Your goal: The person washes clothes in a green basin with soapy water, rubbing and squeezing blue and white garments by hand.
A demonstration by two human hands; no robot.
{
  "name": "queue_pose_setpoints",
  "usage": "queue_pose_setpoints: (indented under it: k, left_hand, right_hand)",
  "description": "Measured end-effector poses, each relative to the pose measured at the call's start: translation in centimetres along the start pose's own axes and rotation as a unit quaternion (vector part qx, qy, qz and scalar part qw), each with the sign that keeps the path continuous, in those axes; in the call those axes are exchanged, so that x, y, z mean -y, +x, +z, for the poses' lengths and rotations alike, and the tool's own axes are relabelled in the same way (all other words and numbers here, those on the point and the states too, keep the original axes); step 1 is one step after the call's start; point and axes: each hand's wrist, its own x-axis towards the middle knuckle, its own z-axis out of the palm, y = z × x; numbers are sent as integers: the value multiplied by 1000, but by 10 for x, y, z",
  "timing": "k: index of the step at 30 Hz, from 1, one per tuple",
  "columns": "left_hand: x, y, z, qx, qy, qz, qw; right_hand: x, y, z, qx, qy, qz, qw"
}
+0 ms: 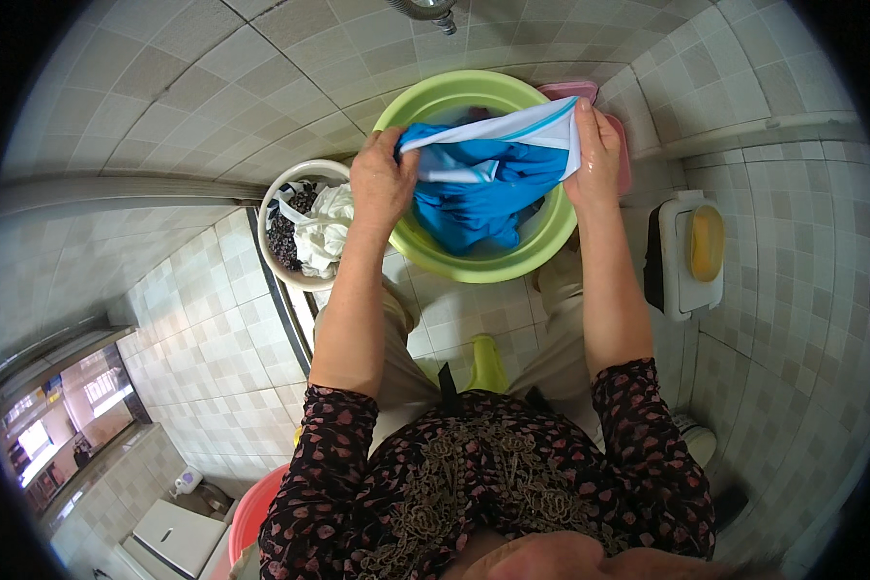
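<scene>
Both my hands hold a blue garment with a white, turquoise-striped edge stretched between them. My left hand grips the edge on one side, and my right hand pinches the other corner. Below it stands a green plastic basin holding cloudy water, and the lower part of the garment hangs into it. Some dark cloth shows in the water at the far side; the rest of the basin's contents is hidden under the blue fabric.
Left of the basin stands a white bucket with white and dark patterned clothes. Pink plastic items sit behind it on the right. A white wall-side box carries a yellow oval dish. A red basin is at lower left. Tiled walls surround me.
</scene>
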Motion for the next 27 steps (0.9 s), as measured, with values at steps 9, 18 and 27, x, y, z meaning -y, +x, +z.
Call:
queue_pose_setpoints:
  k: [9, 18, 27]
  left_hand:
    - [6, -2, 2, -92, -277, -71, 954]
    - [-13, 8, -58, -38, -240, -87, 966]
    - [-59, 35, -155, 167, -186, 3, 968]
  right_hand:
    - [-21, -27, 5, 345, -480, 104, 800]
    - [-31, -13, -12, 59, -361, 169, 915]
    - [109, -4, 95, 49, -149, -44, 987]
